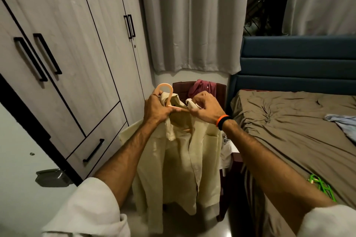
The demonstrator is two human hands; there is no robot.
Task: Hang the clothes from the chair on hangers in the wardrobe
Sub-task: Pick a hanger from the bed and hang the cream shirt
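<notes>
Cream shirt (185, 159) being fitted onto a peach hanger (166, 92), held up just in front of the dark red chair (220, 90), which serves as landmark. The left hand (157, 110) is closed around the hanger at the base of its hook, together with the near side of the collar; the right hand (206, 107) pinches the other collar edge. Risk: the right shoulder of the shirt appears not yet seated on the hanger arm, so letting go now would probably let the garment slide off toward the floor before the chair. The shirt is pale, lightly creased, open down the front, with a chest pocket, and hangs limp. A maroon garment (200, 87) remains draped on the chair back. The wardrobe (77, 54), left of the chair, stands with doors shut.
</notes>
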